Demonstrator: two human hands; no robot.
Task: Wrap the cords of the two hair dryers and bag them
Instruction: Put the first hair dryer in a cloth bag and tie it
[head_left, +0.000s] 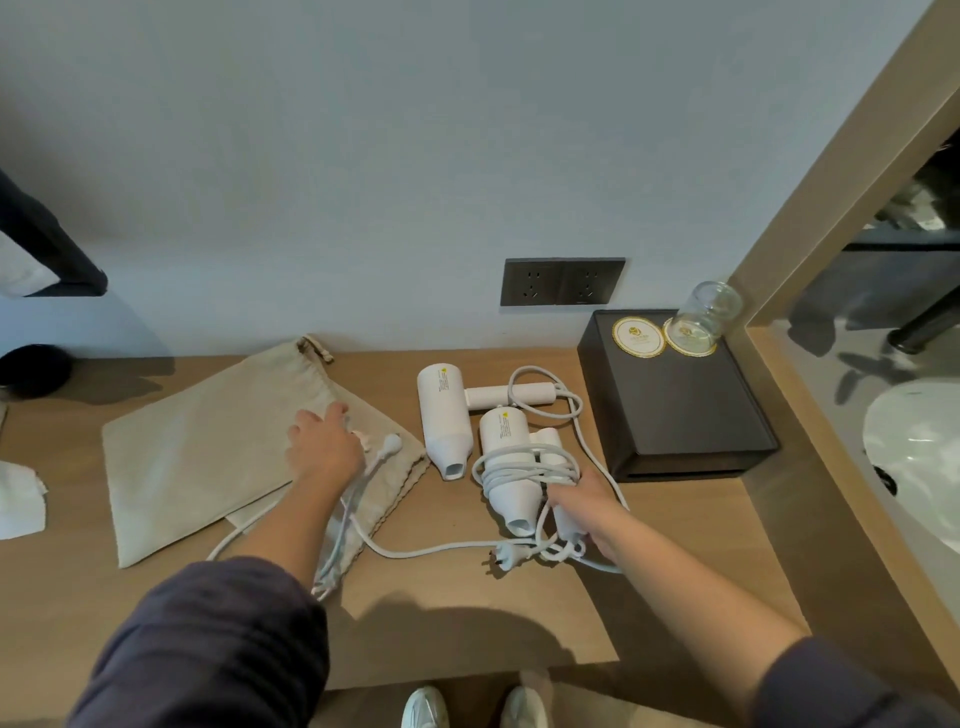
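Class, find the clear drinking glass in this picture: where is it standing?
In the head view the glass stands at the far right of the desk, on a round coaster atop the black box, just right of the wall sockets.

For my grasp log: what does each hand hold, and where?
Right hand grips the nearer hair dryer by its handle, over the wound cord. Left hand lies on the cloth bag, holding nothing visible.

You're facing a pale wall (363, 156), dark socket panel (562, 281) just above your wooden desk (467, 623), white basin (914, 452) off right.
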